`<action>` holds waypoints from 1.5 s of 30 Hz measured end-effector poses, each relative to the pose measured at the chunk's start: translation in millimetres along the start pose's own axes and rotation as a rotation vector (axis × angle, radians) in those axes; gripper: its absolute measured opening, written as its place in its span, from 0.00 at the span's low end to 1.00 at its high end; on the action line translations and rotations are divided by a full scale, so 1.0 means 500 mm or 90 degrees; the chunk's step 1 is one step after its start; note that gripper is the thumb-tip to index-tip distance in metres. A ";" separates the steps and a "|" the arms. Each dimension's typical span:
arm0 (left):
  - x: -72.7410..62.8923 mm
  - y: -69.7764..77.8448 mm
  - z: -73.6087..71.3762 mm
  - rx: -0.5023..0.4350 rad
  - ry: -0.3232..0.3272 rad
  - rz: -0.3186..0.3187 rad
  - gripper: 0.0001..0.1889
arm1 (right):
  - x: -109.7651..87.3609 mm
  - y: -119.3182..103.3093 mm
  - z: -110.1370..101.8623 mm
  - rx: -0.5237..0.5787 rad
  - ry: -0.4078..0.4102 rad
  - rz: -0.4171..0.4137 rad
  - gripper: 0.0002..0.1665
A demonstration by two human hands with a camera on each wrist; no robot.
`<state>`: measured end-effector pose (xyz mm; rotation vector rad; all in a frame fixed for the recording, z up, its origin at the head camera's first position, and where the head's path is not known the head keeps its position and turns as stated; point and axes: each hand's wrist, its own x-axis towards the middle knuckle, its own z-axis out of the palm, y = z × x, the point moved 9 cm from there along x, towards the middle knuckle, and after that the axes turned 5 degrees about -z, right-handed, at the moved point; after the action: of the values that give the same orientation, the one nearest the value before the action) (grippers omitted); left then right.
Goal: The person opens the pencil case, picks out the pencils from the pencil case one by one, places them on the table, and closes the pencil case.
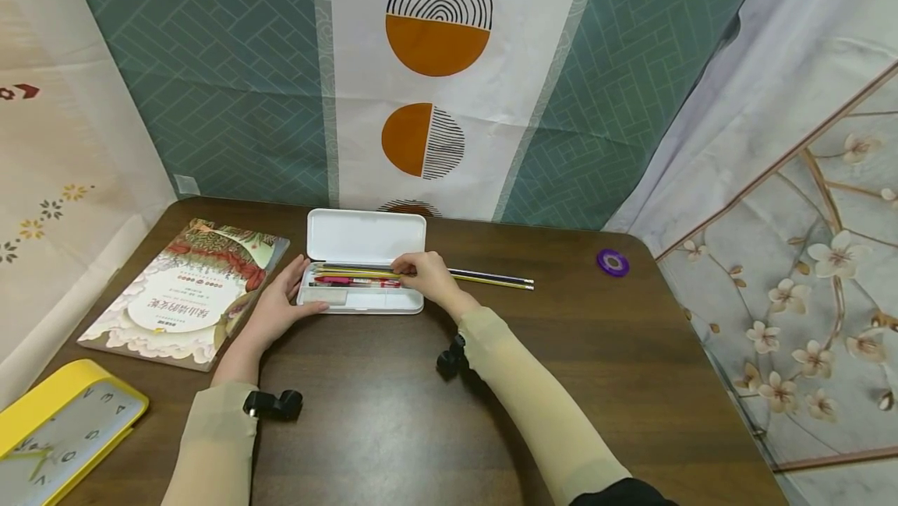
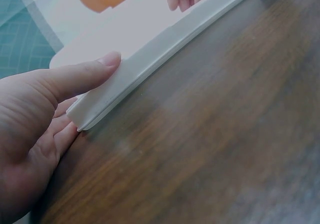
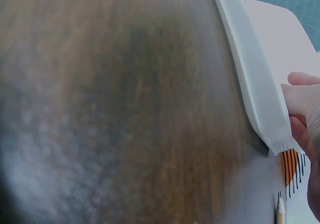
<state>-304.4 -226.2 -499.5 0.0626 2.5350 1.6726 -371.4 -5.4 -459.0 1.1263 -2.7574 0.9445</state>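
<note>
A white pencil case (image 1: 369,308) lies with its lid (image 1: 366,235) raised at the back. My left hand (image 1: 277,311) grips its left end, thumb on the front rim and fingers round the side. Inside are yellow and dark pencils (image 1: 351,270), a red pen (image 1: 354,281) and a whitish eraser (image 1: 325,296). My right hand (image 1: 429,278) reaches into the right end, thumb and fingers pinching at the pencils' ends; its fingertips are partly hidden. To the right of the case, two more pencils (image 1: 491,279) lie side by side, and one sharpened tip (image 3: 280,204) shows near its corner.
A book (image 1: 189,288) with a floral cover lies left of the case. A yellow-framed clock (image 1: 77,412) stands at the near left edge. A purple tape roll (image 1: 613,263) sits at the far right of the wooden table (image 1: 561,350). Patterned cloth hangs behind.
</note>
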 end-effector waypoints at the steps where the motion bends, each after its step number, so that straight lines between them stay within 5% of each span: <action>1: 0.000 0.000 0.000 0.000 0.000 0.000 0.56 | 0.001 -0.001 0.000 -0.004 -0.001 -0.003 0.09; 25: -0.002 0.002 0.001 -0.001 -0.001 0.000 0.56 | 0.003 -0.007 -0.017 0.001 0.026 -0.017 0.11; 45: -0.002 0.005 0.001 -0.001 0.002 0.000 0.56 | -0.058 -0.017 -0.122 0.047 0.151 -0.063 0.12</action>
<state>-303.2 -225.1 -497.4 0.0599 2.5367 1.6752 -356.9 41.0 -411.6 1.0702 -2.4761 1.0976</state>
